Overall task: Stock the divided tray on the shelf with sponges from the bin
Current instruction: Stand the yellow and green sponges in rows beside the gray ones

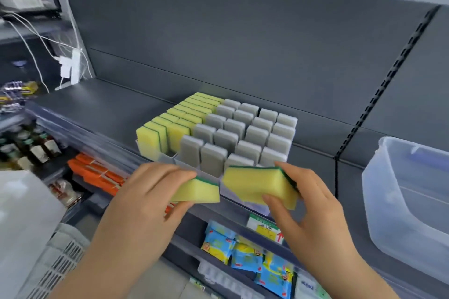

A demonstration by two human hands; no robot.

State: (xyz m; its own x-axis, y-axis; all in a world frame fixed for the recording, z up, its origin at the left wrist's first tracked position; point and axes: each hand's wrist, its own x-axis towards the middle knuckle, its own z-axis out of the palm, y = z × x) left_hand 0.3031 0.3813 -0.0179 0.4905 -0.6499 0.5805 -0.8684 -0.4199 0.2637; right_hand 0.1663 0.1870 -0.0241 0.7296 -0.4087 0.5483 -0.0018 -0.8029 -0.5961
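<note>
A clear divided tray [167, 158] stands on the dark shelf [102, 102], its left rows filled with upright yellow-and-green sponges [175, 119] and the rest with grey sponges [245, 131]. In front of the tray's near edge, my left hand [148, 192] grips a yellow sponge with a green scouring side [196, 193]. My right hand [308, 201] grips a thicker hold of yellow-and-green sponges [257, 185], apparently two stacked. Both hands hover at the shelf's front edge, just below the tray.
A clear plastic bin [408, 201] sits on the shelf to the right. A pale slatted basket [58, 257] is at lower left. Lower shelves hold blue packets [247, 255], orange packs [94, 172] and bottles [36, 148]. Cables and a white plug [70, 65] hang at left.
</note>
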